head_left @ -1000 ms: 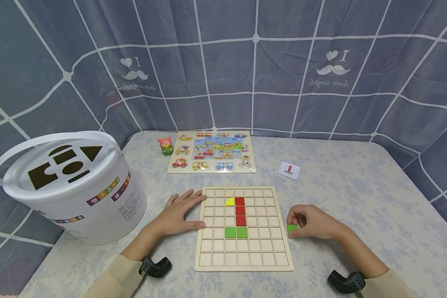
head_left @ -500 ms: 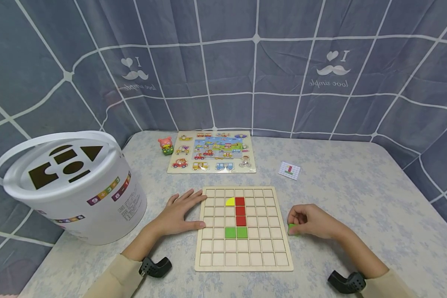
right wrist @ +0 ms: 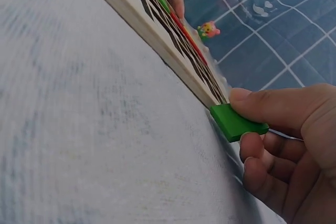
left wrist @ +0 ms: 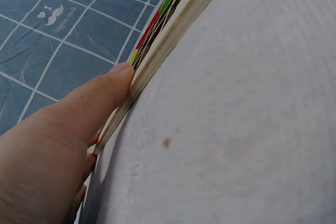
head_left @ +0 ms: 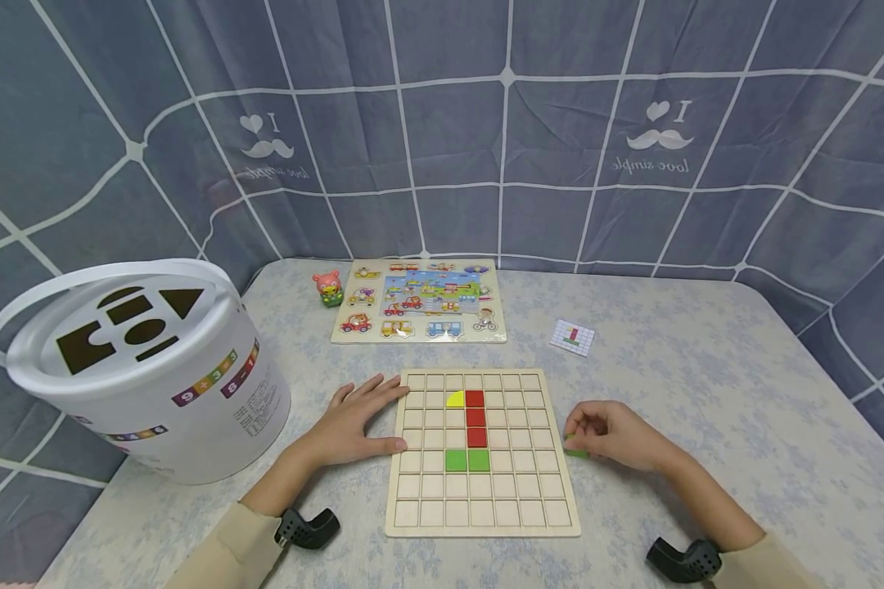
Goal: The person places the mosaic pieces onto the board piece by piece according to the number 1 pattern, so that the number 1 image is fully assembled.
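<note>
A square wooden grid board lies on the table with red squares, green squares and a yellow quarter-round piece in its cells. My left hand lies flat at the board's left edge, fingers spread, thumb and fingertips touching the rim. Just right of the board, my right hand pinches a green square tile between thumb and curled fingers. In the right wrist view the tile appears tilted, close to the board's edge; whether they touch I cannot tell.
A small pattern card lies beyond the board at the right. Behind the board are a vehicle picture puzzle and a pink-topped figurine. A large white bucket with shaped lid holes stands at the left.
My right hand has lifted the green tile slightly off the table, tilting it and shifting a little left toward the board. My left hand and the board stay put.
</note>
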Motion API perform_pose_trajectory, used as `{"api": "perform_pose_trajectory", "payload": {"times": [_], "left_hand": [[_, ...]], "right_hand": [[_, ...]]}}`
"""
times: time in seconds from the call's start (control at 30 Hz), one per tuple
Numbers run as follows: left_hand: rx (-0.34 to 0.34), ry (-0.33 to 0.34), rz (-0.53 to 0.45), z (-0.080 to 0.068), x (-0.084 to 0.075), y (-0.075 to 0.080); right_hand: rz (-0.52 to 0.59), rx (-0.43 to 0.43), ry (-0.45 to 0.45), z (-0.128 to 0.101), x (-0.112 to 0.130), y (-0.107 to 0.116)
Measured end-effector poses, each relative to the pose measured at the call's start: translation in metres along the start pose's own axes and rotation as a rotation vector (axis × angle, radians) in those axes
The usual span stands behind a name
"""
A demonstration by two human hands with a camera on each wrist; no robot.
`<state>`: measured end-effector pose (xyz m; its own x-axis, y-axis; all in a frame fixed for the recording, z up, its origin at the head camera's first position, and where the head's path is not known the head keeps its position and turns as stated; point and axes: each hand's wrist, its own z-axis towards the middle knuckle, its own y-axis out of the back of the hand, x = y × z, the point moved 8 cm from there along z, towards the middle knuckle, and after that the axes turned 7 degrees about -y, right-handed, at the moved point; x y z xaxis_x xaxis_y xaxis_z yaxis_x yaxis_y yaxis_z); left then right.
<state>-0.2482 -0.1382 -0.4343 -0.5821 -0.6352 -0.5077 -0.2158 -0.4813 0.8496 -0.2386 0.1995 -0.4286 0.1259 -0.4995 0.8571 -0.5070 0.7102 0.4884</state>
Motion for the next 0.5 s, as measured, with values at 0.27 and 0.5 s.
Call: {"api": "perform_pose_trajectory", "payload": {"times": [0.27,0.5], "left_hand": [[0.001,0.005,0.004,0.0006,0.0013,-0.0003],[-0.003,0.002,0.001,0.0003,0.002,-0.0012]], "right_hand": [[0.021,-0.033,0.068,0.0034,0.0043,-0.0009],[0.056,-0.054,0.083,0.0085,0.0079,-0.0012]]}}
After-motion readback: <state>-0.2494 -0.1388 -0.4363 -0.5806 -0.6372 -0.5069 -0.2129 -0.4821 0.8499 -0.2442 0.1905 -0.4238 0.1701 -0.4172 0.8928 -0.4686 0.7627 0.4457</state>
